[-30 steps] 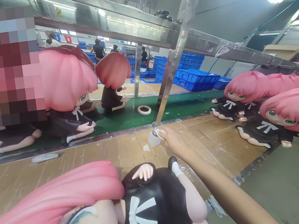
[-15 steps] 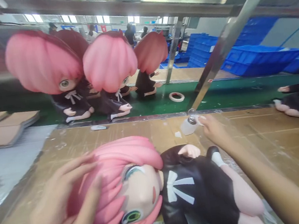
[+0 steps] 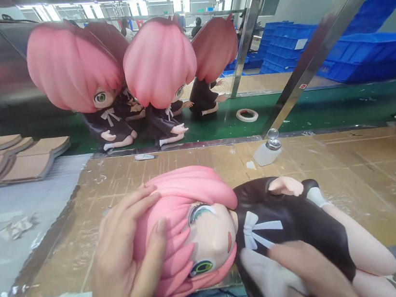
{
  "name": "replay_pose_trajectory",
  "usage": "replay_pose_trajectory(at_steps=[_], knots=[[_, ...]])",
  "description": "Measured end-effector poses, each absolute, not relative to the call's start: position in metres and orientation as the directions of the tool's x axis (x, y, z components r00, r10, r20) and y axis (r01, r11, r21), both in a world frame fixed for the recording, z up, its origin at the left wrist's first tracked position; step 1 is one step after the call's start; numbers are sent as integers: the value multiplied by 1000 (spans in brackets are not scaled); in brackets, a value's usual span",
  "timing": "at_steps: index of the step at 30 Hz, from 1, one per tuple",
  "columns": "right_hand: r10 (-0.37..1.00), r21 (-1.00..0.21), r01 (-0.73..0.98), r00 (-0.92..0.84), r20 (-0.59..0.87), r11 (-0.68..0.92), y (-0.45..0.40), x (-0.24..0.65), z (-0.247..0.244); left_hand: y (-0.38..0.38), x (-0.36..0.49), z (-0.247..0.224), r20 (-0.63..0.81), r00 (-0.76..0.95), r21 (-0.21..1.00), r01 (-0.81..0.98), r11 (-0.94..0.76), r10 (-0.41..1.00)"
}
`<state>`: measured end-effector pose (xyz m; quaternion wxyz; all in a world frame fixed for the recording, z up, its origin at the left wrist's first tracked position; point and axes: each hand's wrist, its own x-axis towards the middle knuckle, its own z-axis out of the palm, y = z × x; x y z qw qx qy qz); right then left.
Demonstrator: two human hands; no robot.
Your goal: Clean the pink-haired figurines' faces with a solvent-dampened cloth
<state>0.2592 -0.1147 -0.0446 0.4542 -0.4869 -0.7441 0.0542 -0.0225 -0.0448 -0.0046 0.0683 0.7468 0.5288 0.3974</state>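
Note:
A large pink-haired figure [image 3: 209,234] in a black dress with a white bow lies on its back, head to the left. Spread over the hair is my left hand [image 3: 131,254], its fingers apart, touching the head. My right hand [image 3: 305,270], blurred, is closed around a white cloth [image 3: 267,271] just below the bow, over the black dress. Behind the figure stands a white bottle [image 3: 267,153] with a metal top, its lid raised. A small white scrap [image 3: 250,165] lies beside the bottle.
Several similar figures [image 3: 157,61] kneel on the green surface [image 3: 299,115] behind, near a tape roll [image 3: 246,115]. A metal post [image 3: 310,56] slants up at the right, before blue crates [image 3: 364,56]. Tan curved pieces [image 3: 35,158] are stacked at the left. Crumpled paper [image 3: 18,225] lies below them.
My right hand has moved from the bottle down to the figure's dress, with the white cloth in it. My left hand stays on the hair. The camera view has shifted.

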Motion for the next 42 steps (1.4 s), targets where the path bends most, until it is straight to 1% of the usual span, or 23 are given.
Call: replay_pose_trajectory(at_steps=[1,2,3,4,7,12,19,22,26,28,32,37,42], knots=[[707,-357,697,-304,638,621,-107,242,-41,-45,-23,-5,520,124,527,732,-432,845],[659,-267,680,-415,627,683,-98,227,-37,-46,-22,-5,517,121,532,730,-429,847],[640,-217,687,-450,622,694,-88,217,-34,-46,-22,-5,519,115,535,729,-426,847],[636,-198,689,-468,614,697,-80,209,-31,-47,-22,-5,520,112,534,731,-424,847],[658,-226,695,-450,604,683,-67,202,-29,-48,-21,-3,513,108,534,737,-415,852],[651,-233,676,-466,599,699,-66,202,-34,-47,-20,-3,515,118,527,737,-422,849],[644,-215,692,-448,620,689,-58,194,-31,-45,-20,-5,540,130,513,732,-447,832],[648,-220,684,-465,603,696,-58,199,-32,-43,-20,-4,531,128,515,736,-439,838],[639,-176,692,-499,585,701,-58,205,-35,-39,-20,-2,514,126,513,747,-422,849],[638,-178,694,-489,595,697,-56,203,-35,-39,-19,-2,512,129,511,749,-422,849],[647,-216,697,-443,620,684,-53,198,-33,-40,-19,-3,510,111,533,737,-415,853],[647,-188,700,-477,595,689,-56,204,-35,-41,-21,-3,503,103,556,721,-413,858],[672,-269,693,-409,617,669,-54,198,-34,-41,-21,-4,510,99,552,724,-413,855]])
